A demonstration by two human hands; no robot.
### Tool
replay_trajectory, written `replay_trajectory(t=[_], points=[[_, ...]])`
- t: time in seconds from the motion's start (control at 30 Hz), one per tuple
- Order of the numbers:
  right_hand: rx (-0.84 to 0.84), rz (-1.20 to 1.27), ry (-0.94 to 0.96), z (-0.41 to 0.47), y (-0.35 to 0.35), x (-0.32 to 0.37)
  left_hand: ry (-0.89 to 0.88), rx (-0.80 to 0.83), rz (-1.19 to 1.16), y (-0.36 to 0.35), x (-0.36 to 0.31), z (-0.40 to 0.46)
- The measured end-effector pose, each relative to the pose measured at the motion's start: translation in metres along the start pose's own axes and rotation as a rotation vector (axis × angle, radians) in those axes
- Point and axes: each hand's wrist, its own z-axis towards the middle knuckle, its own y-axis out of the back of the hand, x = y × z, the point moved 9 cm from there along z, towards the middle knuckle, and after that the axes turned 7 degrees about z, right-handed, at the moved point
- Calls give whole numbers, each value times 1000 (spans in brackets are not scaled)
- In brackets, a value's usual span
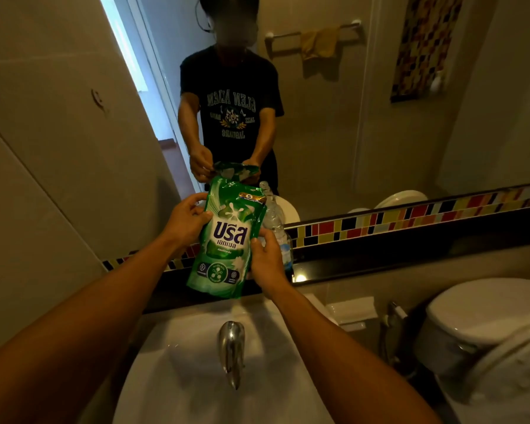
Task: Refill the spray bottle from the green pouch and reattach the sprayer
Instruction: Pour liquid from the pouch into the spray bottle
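Note:
The green pouch [227,237] with white lettering is held upright above the back of the sink, in front of the mirror. My left hand [185,220] grips its upper left edge. My right hand [266,260] grips its lower right edge. A clear plastic bottle [276,221] stands on the dark ledge just behind the pouch and my right hand, partly hidden by both. No sprayer head is visible.
A white sink [196,377] with a chrome tap [231,350] lies below my hands. A toilet [487,332] stands at the right, with a hose sprayer [393,313] beside it. The mirror [349,102] reflects a person, a towel rail and a cloth.

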Motion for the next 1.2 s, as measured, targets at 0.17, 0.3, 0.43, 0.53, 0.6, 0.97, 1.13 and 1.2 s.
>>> replay_trajectory(t=[0.17,0.3,0.43,0.53,0.6,0.97,1.13,1.2], points=[[-8,22,-30,1,-4,-6,-5,15,55,1,-4,10],[-6,47,-45,2,-5,-9,16,32,77,0,-3,16],[2,66,-68,2,-5,-10,32,33,111,-1,-5,19],[8,65,-93,2,-5,-10,44,46,140,-2,-9,20],[8,69,-95,2,-6,-9,48,56,168,-2,-13,19],[0,118,-107,1,-8,-6,38,69,267,-6,-33,17],[-11,111,-111,1,-8,-6,42,75,272,-6,-36,16],[-10,111,-114,1,-8,-6,49,74,272,-5,-36,16]])
